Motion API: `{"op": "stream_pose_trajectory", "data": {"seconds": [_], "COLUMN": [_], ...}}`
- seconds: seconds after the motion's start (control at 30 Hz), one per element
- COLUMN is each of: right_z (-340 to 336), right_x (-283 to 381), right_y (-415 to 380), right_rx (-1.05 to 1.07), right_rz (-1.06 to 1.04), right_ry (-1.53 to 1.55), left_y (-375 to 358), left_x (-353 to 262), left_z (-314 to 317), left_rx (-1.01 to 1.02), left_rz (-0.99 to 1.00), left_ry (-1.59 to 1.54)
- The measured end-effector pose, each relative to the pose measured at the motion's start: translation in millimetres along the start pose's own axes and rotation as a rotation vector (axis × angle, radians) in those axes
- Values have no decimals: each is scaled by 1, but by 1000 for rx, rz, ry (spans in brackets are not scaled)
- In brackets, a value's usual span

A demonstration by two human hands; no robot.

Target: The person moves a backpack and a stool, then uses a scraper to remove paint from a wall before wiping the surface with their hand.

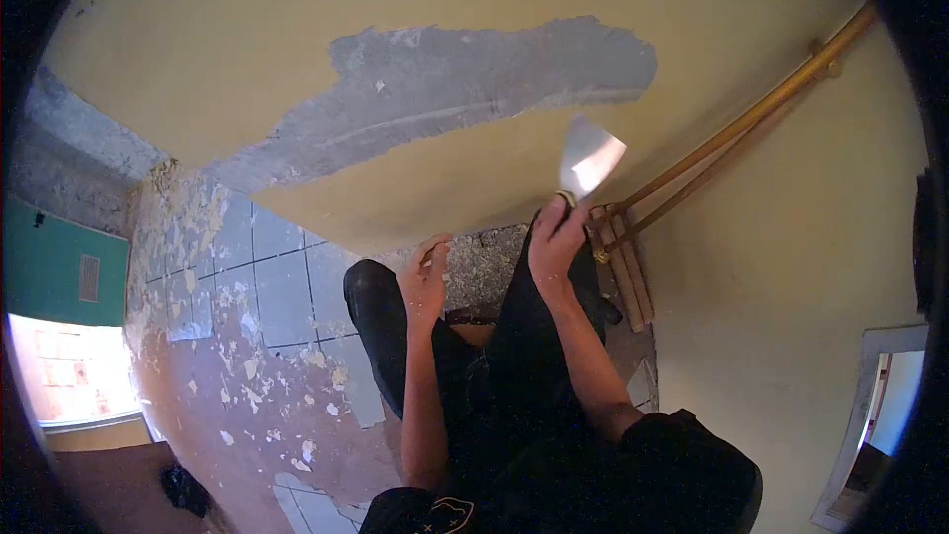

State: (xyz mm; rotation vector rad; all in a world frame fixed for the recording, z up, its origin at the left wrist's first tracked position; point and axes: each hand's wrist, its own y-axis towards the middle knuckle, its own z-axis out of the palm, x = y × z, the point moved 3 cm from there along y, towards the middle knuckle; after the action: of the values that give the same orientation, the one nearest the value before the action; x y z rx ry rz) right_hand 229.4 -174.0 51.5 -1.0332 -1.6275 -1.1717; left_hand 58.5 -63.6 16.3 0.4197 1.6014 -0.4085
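My right hand (pixel 556 245) is wrapped round the handle of a putty knife (pixel 591 154), its broad metal blade pointing up and catching the light. The blade stands just below the right end of a bare grey patch (pixel 474 74) on the yellow-painted wall (pixel 415 200). Most of the handle is hidden in my fist. Over my left knee, my left hand (pixel 423 282) is empty, its fingers loosely bent and apart, near the foot of the wall.
Paint flakes (pixel 252 391) litter the tiled floor (pixel 282 287) to the left. A bamboo pole (pixel 751 119) leans in the right corner above some short wooden pieces (pixel 625 282). A green panel (pixel 64 262) stands at far left, and a framed mirror (pixel 875 425) is at lower right.
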Motion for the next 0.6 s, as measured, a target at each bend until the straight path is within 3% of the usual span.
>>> {"op": "stream_pose_trajectory", "data": {"seconds": [0.07, 0.13, 0.2, 0.27, 0.33, 0.37, 0.4, 0.5, 0.53, 0.6], "right_z": [8, 5, -3, 0, 12, 4, 3, -8, -5, 5], "right_x": [-4, -3, -15, -15, -3, 2, 3, 1, 4, 9], "right_y": [7, 11, 6, 7, 10, 10, 11, 3, 5, 9], "right_rx": [169, 174, 31, -16, 129, 140, 139, 25, 25, 174], "right_rz": [-153, -200, 10, 2, -249, -316, -319, 2, 0, -116], "right_ry": [-255, -289, 17, 115, -308, -348, -343, 47, 47, -315], "left_y": [1, 3, 0, 1, -1, -2, 0, -1, 1, 0], "left_x": [4, 1, 0, 2, 6, 8, 6, 7, 9, 15], "left_z": [0, 1, 0, -2, -3, -3, -4, -6, -7, -10], "left_rx": [2, 1, -10, 7, 27, 29, 25, 1, 0, 9], "left_rz": [-2, 4, -10, -15, -26, -23, -15, -40, -39, -24], "left_ry": [-4, -4, -36, -11, 16, 23, 31, -37, -38, -60]}}
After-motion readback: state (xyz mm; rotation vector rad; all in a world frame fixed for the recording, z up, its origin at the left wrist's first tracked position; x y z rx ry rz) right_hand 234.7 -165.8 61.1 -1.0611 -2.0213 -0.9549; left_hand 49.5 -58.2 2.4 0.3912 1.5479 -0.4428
